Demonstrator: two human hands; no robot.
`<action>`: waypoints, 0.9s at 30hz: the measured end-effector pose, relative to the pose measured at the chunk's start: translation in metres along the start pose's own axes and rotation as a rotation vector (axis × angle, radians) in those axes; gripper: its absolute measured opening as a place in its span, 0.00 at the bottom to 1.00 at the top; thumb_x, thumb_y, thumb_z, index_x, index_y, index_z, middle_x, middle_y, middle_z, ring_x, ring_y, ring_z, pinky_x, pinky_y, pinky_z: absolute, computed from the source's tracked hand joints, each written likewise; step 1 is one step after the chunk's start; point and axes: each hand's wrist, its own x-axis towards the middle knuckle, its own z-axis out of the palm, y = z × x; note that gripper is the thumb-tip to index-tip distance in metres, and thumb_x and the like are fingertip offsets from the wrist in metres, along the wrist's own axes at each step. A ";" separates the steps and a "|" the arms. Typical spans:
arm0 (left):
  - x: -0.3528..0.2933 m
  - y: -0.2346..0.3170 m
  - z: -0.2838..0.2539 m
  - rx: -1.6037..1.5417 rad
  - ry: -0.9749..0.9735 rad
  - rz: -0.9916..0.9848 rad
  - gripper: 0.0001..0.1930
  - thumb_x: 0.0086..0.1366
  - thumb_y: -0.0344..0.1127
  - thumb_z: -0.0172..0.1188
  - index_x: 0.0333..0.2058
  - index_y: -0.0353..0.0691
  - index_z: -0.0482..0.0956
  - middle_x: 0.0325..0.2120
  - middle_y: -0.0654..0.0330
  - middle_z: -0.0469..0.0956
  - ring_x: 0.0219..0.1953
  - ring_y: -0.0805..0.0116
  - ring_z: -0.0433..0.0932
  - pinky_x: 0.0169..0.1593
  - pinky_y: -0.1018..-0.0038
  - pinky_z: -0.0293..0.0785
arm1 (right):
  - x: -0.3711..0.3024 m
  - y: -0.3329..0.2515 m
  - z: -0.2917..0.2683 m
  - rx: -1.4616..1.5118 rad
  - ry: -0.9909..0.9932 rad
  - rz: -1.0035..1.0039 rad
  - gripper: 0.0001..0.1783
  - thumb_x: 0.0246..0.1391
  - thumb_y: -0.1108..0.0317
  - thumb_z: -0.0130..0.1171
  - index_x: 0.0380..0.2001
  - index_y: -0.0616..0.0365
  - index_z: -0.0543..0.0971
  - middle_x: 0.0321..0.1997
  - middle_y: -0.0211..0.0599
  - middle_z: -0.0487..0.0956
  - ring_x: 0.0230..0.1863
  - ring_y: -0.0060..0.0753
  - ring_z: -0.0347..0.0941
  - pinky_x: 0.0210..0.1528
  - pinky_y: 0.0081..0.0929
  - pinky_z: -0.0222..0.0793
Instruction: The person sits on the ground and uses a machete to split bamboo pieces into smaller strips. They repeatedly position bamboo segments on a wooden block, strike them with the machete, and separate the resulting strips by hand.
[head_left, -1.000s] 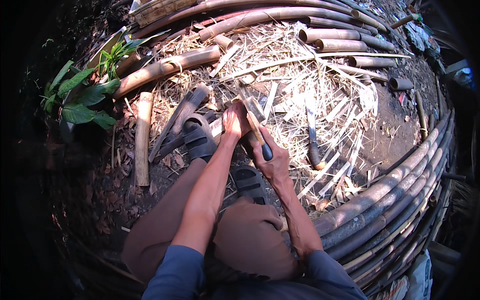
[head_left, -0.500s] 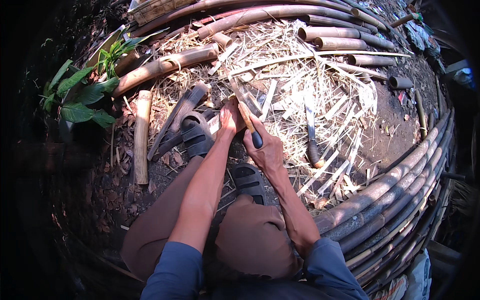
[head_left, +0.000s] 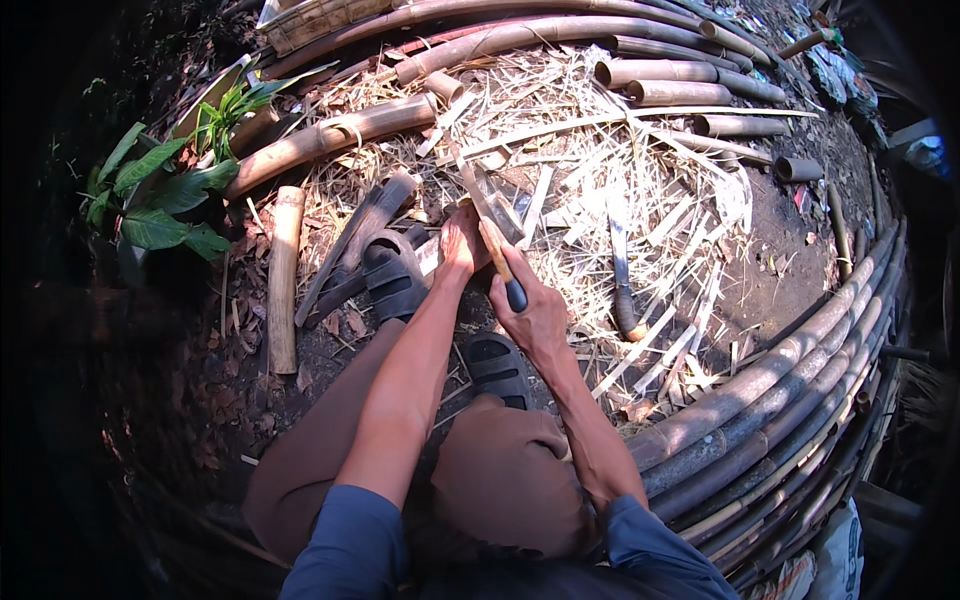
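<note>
My right hand (head_left: 533, 312) is wrapped round the wooden, dark-ended handle (head_left: 501, 262) of a long, narrow-bladed tool, which looks like a hand saw. Its straight blade (head_left: 468, 178) points away from me and slightly left. Close beside the blade, my left hand (head_left: 463, 243) is closed on a short bamboo piece (head_left: 508, 218), whose end shows just right of the blade. The fingers of that hand are partly hidden, and so is the place where blade and bamboo meet. My dark sandals (head_left: 495, 368) stand on both sides of my left forearm.
A machete (head_left: 621, 262) with a dark handle lies on pale bamboo shavings (head_left: 580, 215) to the right. Long bamboo poles (head_left: 740, 400) curve along the right side. Bamboo lengths (head_left: 340, 135) lie at the far left and back, near a leafy plant (head_left: 160, 195).
The saw-like tool and my right hand have slid slightly toward me. My left hand stays at the same place. The whole view has shifted a little.
</note>
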 end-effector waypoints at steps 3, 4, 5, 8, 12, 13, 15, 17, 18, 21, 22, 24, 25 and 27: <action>-0.005 -0.005 0.004 -0.034 0.094 0.035 0.32 0.45 0.39 0.68 0.48 0.33 0.67 0.43 0.48 0.73 0.49 0.51 0.72 0.53 0.59 0.67 | -0.131 0.018 -0.074 0.088 -0.126 0.084 0.30 0.49 0.68 0.62 0.59 0.57 0.72 0.46 0.49 0.81 0.44 0.46 0.81 0.44 0.33 0.78; -0.008 -0.014 0.008 0.070 0.244 0.116 0.33 0.43 0.38 0.70 0.48 0.33 0.67 0.44 0.48 0.73 0.50 0.51 0.72 0.54 0.60 0.67 | -0.162 0.010 -0.099 0.052 -0.099 -0.066 0.30 0.48 0.70 0.62 0.58 0.60 0.72 0.47 0.49 0.81 0.43 0.45 0.81 0.44 0.32 0.79; -0.008 -0.025 0.008 0.085 0.239 0.094 0.33 0.43 0.37 0.69 0.48 0.34 0.67 0.44 0.49 0.73 0.50 0.51 0.72 0.54 0.59 0.67 | -0.161 0.015 -0.091 0.075 -0.103 -0.057 0.30 0.48 0.70 0.62 0.58 0.60 0.72 0.47 0.49 0.81 0.42 0.45 0.82 0.43 0.32 0.79; -0.008 -0.004 0.004 0.000 0.189 0.061 0.30 0.47 0.36 0.65 0.49 0.35 0.67 0.44 0.49 0.73 0.50 0.51 0.72 0.54 0.59 0.67 | -0.108 0.025 -0.054 0.117 -0.055 0.059 0.29 0.49 0.69 0.61 0.57 0.56 0.73 0.44 0.50 0.81 0.33 0.46 0.82 0.35 0.33 0.78; 0.006 0.013 -0.010 -0.070 0.019 -0.003 0.27 0.52 0.44 0.62 0.47 0.33 0.70 0.44 0.44 0.73 0.47 0.45 0.74 0.50 0.56 0.70 | 0.005 0.000 -0.005 0.008 0.023 -0.011 0.24 0.54 0.62 0.59 0.56 0.50 0.75 0.33 0.54 0.81 0.25 0.49 0.79 0.28 0.35 0.74; 0.006 0.020 -0.012 -0.094 -0.005 0.003 0.26 0.53 0.44 0.62 0.46 0.33 0.71 0.43 0.42 0.74 0.45 0.43 0.74 0.48 0.56 0.71 | 0.004 0.004 -0.012 0.046 0.000 0.033 0.25 0.54 0.62 0.59 0.56 0.50 0.74 0.35 0.54 0.81 0.27 0.49 0.80 0.29 0.35 0.75; 0.007 -0.016 -0.009 -0.097 0.125 -0.003 0.27 0.51 0.42 0.64 0.46 0.33 0.70 0.43 0.44 0.74 0.47 0.46 0.73 0.50 0.58 0.70 | -0.056 0.001 -0.036 0.010 -0.070 -0.020 0.27 0.52 0.62 0.60 0.58 0.49 0.73 0.27 0.50 0.81 0.26 0.47 0.80 0.27 0.37 0.74; 0.005 -0.032 0.006 0.043 0.138 0.048 0.29 0.49 0.40 0.65 0.48 0.33 0.69 0.44 0.46 0.73 0.50 0.49 0.72 0.52 0.60 0.69 | -0.127 0.019 -0.069 0.078 -0.028 -0.048 0.29 0.52 0.65 0.60 0.59 0.48 0.72 0.35 0.48 0.83 0.30 0.45 0.82 0.31 0.33 0.77; 0.005 -0.020 0.011 0.124 0.114 0.041 0.30 0.48 0.39 0.66 0.49 0.33 0.67 0.46 0.47 0.72 0.51 0.50 0.71 0.53 0.60 0.68 | -0.127 0.021 -0.075 0.056 -0.020 -0.045 0.29 0.52 0.65 0.60 0.59 0.48 0.72 0.37 0.47 0.83 0.31 0.45 0.82 0.32 0.33 0.77; 0.002 -0.041 0.012 0.108 0.172 0.019 0.31 0.47 0.38 0.66 0.50 0.34 0.67 0.47 0.48 0.71 0.52 0.51 0.71 0.54 0.60 0.68 | -0.105 0.010 -0.054 0.048 -0.043 -0.052 0.28 0.52 0.65 0.59 0.59 0.48 0.72 0.39 0.47 0.83 0.32 0.45 0.82 0.34 0.32 0.78; -0.001 -0.034 0.015 0.044 0.208 0.027 0.30 0.48 0.38 0.65 0.50 0.34 0.67 0.47 0.48 0.72 0.51 0.50 0.72 0.53 0.60 0.69 | -0.065 0.009 -0.030 0.035 -0.042 -0.029 0.28 0.52 0.65 0.60 0.59 0.48 0.72 0.38 0.48 0.83 0.31 0.45 0.82 0.33 0.33 0.78; 0.011 0.022 0.003 -0.075 0.068 0.022 0.29 0.49 0.41 0.65 0.48 0.35 0.69 0.44 0.46 0.73 0.48 0.47 0.73 0.51 0.57 0.71 | 0.007 0.006 -0.008 -0.058 -0.029 0.013 0.28 0.52 0.66 0.59 0.58 0.54 0.73 0.41 0.55 0.81 0.33 0.44 0.83 0.33 0.32 0.76; 0.011 0.013 -0.002 -0.083 0.039 0.019 0.28 0.49 0.42 0.65 0.47 0.35 0.70 0.42 0.46 0.74 0.47 0.46 0.74 0.50 0.57 0.71 | 0.003 0.007 -0.005 -0.053 -0.029 -0.002 0.28 0.51 0.66 0.60 0.58 0.52 0.73 0.40 0.53 0.81 0.32 0.44 0.82 0.33 0.32 0.77; 0.007 0.003 -0.002 -0.119 0.068 0.041 0.27 0.49 0.43 0.66 0.45 0.34 0.70 0.40 0.46 0.75 0.45 0.45 0.75 0.49 0.56 0.71 | -0.011 0.012 -0.009 -0.053 -0.019 -0.025 0.29 0.51 0.65 0.60 0.59 0.48 0.73 0.38 0.49 0.82 0.30 0.45 0.82 0.32 0.33 0.77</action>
